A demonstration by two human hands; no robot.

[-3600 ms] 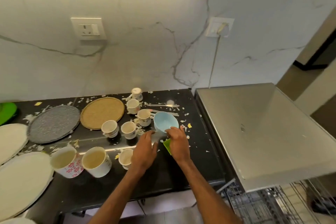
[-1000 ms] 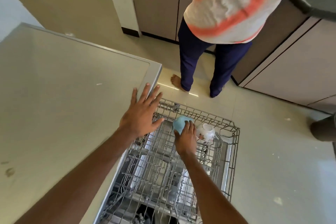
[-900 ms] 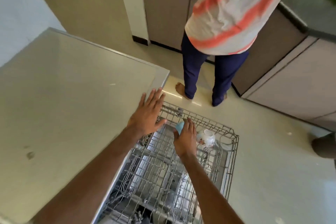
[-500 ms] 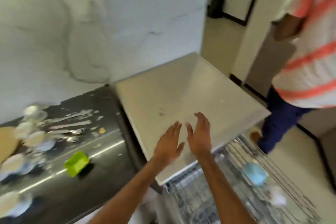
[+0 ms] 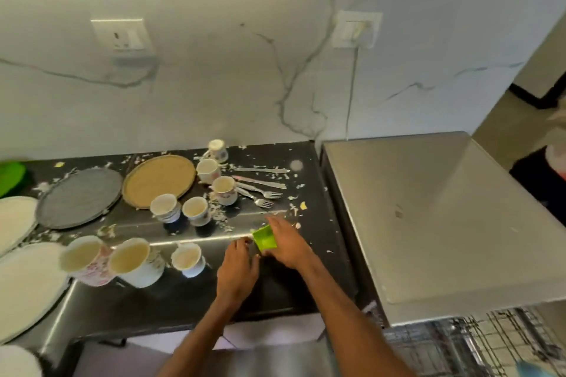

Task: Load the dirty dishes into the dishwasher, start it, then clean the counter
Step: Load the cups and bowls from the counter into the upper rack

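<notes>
On the black counter (image 5: 275, 291) my right hand (image 5: 286, 243) grips a small green square bowl (image 5: 264, 238). My left hand (image 5: 237, 268) lies just left of the bowl, fingertips curled at its left edge; whether it holds the bowl is unclear. Several small cups (image 5: 196, 210) and two mugs (image 5: 134, 262) stand to the left. Forks and knives (image 5: 260, 185) lie behind the bowl. The dishwasher (image 5: 428, 217) stands to the right with its wire rack (image 5: 477, 346) pulled out.
A woven round plate (image 5: 159, 180), a grey round plate (image 5: 79, 197) and white plates (image 5: 24, 288) fill the counter's left side. Food scraps litter the counter. A cable hangs from the wall socket (image 5: 356, 29). Another person's clothing shows at the right edge (image 5: 556, 162).
I have turned from the dishwasher rack, where the blue bowl was set down, back to the counter. Both hands moved from the dishwasher top to the green bowl, which my right hand now grips.
</notes>
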